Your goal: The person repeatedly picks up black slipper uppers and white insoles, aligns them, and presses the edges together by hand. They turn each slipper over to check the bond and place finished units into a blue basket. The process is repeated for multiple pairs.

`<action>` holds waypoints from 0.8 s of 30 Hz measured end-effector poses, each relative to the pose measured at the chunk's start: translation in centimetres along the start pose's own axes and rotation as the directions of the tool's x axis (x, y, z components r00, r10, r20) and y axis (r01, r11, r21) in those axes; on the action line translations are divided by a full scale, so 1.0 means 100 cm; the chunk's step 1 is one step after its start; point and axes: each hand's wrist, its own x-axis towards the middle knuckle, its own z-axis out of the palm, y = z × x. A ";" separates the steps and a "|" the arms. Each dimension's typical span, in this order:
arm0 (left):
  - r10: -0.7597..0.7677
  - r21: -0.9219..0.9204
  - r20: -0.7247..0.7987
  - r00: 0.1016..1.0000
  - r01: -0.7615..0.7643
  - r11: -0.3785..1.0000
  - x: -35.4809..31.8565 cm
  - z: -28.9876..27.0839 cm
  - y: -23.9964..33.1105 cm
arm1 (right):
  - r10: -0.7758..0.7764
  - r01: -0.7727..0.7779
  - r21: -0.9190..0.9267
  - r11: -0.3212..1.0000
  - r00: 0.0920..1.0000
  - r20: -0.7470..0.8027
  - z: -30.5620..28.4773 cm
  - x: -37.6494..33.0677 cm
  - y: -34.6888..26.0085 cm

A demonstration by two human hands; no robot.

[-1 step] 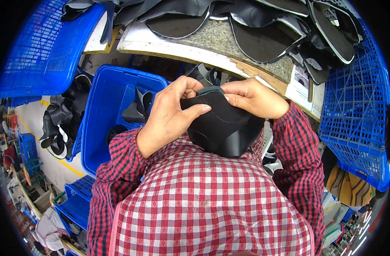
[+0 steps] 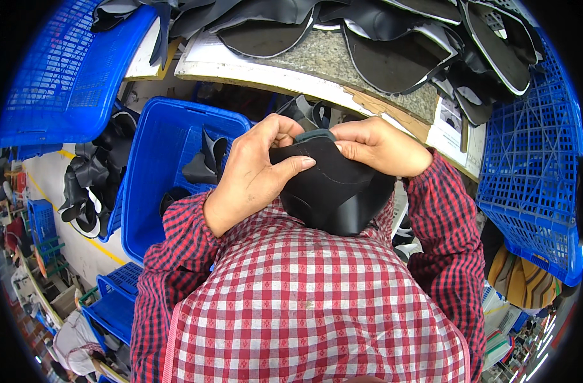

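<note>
A black shoe upper (image 2: pixel 335 182) is held up in front of my checked apron, its smooth rounded part hanging down against my front. My left hand (image 2: pixel 253 169) pinches its top edge from the left, thumb lying across the near face and fingers curled behind. From the right, my right hand (image 2: pixel 381 147) grips the same edge between thumb and fingers. Between the two hands a dark grey-green padded edge (image 2: pixel 315 135) shows along the top. The fingertips behind the upper are partly hidden.
Black uppers (image 2: pixel 400 60) lie piled on the workbench (image 2: pixel 253 73) ahead. A blue bin (image 2: pixel 135 191) with a few black pieces stands left. Blue crates (image 2: pixel 81 121) rise at the far left, and another blue crate (image 2: pixel 527 172) stands at the right.
</note>
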 end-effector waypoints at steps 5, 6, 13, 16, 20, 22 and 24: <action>-0.006 -0.027 0.027 1.000 0.007 1.000 0.003 0.000 0.002 | -0.045 0.045 0.008 0.999 0.999 0.014 -0.005 -0.001 -0.005; 0.001 -0.034 0.024 1.000 0.000 0.999 0.003 0.000 0.002 | -0.034 0.034 -0.018 0.999 0.999 0.007 -0.006 -0.002 -0.006; 0.002 -0.018 0.041 0.999 -0.001 1.000 0.007 0.007 0.000 | -0.029 0.033 -0.070 0.997 0.998 0.050 -0.014 -0.007 -0.004; 0.002 -0.037 0.069 0.998 0.000 0.999 0.011 0.014 0.003 | 0.063 -0.087 0.133 0.987 0.983 0.173 -0.025 -0.010 0.004; -0.013 -0.093 0.045 0.999 0.017 0.996 0.014 0.029 0.009 | 0.183 -0.224 0.253 0.941 0.967 0.175 -0.035 -0.019 0.016; 0.005 -0.145 0.016 1.000 -0.003 0.989 0.016 0.034 0.012 | 0.238 -0.258 0.269 0.928 0.966 0.103 -0.033 -0.024 0.022; 0.081 -0.095 0.042 0.996 -0.077 0.992 0.016 0.033 0.013 | 0.240 -0.238 0.319 0.917 0.970 0.034 -0.032 -0.029 0.026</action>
